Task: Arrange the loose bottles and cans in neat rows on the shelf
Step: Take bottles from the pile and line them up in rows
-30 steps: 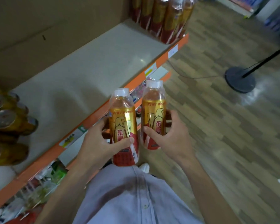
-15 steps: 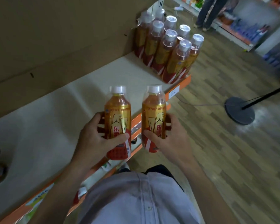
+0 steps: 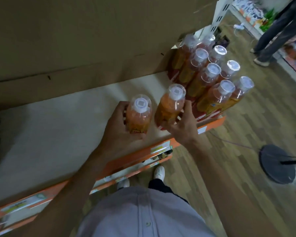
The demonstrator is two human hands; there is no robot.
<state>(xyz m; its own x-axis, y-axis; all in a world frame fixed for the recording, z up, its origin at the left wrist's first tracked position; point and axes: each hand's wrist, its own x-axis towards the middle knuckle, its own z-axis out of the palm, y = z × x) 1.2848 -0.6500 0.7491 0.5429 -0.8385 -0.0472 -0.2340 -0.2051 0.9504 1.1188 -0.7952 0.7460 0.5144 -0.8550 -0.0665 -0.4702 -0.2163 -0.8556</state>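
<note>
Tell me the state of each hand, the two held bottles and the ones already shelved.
Left hand: grips the left clear plastic bottle of orange drink.
Right hand: grips the right clear plastic bottle of orange drink.
Left bottle: capped, cap upward.
Right bottle: capped, next to the rows.
Shelved orange-drink bottles: capped, upright, in rows on the cream shelf.

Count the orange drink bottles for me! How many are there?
10. One bottle in the left hand, another bottle in the right hand, eight standing bottles in two rows at the right end of the shelf. Back ones are blurry; more may hide.
</note>
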